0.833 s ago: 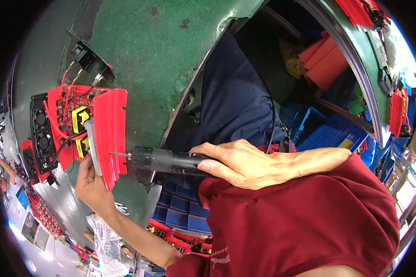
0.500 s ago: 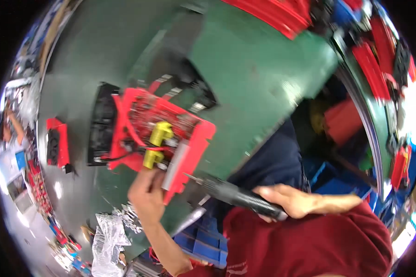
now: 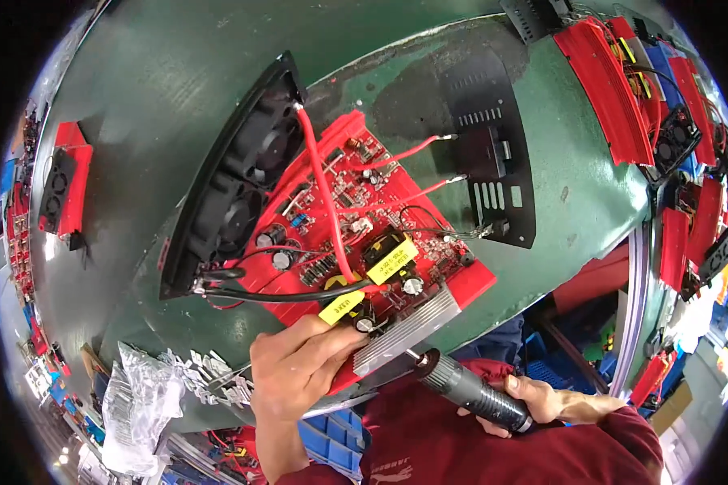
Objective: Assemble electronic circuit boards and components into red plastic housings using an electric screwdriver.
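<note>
On the bench lies a red circuit board (image 3: 380, 190), crowded with parts, in a red metal housing (image 3: 473, 283). My left hand (image 3: 299, 368) is closed on the housing's near edge, fingertips beside a capacitor and a silver finned heat sink (image 3: 408, 330); the fingertips are partly hidden. A black electric screwdriver (image 3: 473, 394) is gripped in my right hand (image 3: 529, 400), its tip at the heat sink's outer side. Red and black cables link the board to a black fan panel (image 3: 242, 174) on the left. At its right stands a black slotted end plate (image 3: 493, 153), with red leads nearby.
A clear plastic bag (image 3: 141, 408) and loose metal strips (image 3: 210, 376) lie at the near left. Another red housing (image 3: 74, 182) sits far left. More red housings (image 3: 606, 89) are stacked at the far right. Blue bins (image 3: 331, 440) show below the bench edge.
The view has shifted and sharpened, with the board appearing turned and farther right. My left hand still grips the housing, and the screwdriver tip remains at its near side.
</note>
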The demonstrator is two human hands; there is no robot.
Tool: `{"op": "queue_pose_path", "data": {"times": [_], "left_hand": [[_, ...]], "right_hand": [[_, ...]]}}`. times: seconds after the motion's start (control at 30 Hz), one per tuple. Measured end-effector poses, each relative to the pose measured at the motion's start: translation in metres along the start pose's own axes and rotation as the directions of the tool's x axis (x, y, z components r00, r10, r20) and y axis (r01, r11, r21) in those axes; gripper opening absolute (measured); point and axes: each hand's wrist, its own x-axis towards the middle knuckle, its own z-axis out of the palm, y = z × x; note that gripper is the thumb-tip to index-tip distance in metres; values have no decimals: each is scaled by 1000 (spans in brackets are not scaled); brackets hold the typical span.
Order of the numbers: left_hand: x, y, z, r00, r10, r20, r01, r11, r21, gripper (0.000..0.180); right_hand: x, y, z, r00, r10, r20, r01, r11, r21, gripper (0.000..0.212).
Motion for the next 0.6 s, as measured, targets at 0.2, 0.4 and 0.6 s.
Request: {"op": "queue_pose_path", "data": {"times": [0.2,0.4,0.6], "left_hand": [[4,-1,-2,999,13,50,-11,999,-35,29],[19,36,-27,953,-90,290,94,996,0,36],[16,31,-23,970,-48,237,39,998,44,40]], "right_hand": [[-9,0,10,982,-76,-174,28,964,-266,71],[4,-5,18,907,-302,-293,105,837,-538,68],[16,-4,-3,998,-45,36,43,998,50,98]]}}
